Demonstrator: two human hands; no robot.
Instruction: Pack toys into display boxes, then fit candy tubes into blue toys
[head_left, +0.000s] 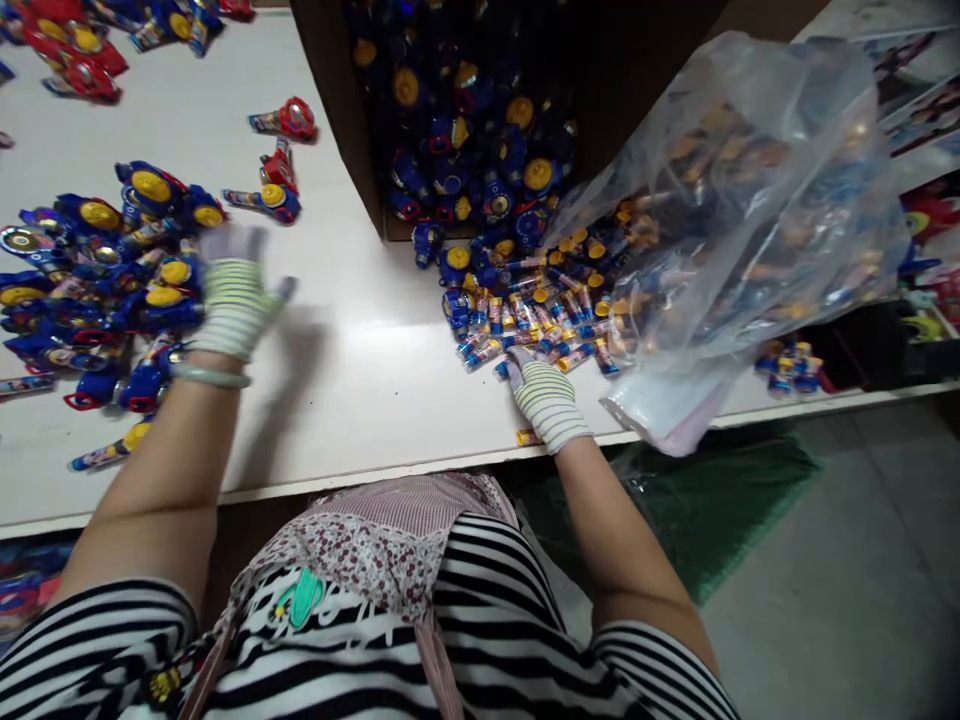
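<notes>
My left hand (pixel 236 295), in a striped glove, is over the white table beside a heap of blue toys with yellow discs (pixel 97 250). Its thumb stands apart from the fingers, which are smeared by motion, and it holds nothing that I can see. My right hand (pixel 551 400), gloved too, is at the near edge of a pile of small clear tubes with yellow caps (pixel 540 310). Its fingers are closed on a small tube (pixel 501 370), partly hidden by the fingertips. Another tube (pixel 528 438) lies by the wrist.
An open cardboard box (pixel 337 110) full of blue toys faces me. At right a clear plastic bag (pixel 757 220) holds many tubes. Red toys (pixel 292 118) lie left of the box. A small cluster of tubes (pixel 789 367) is by the table's front edge.
</notes>
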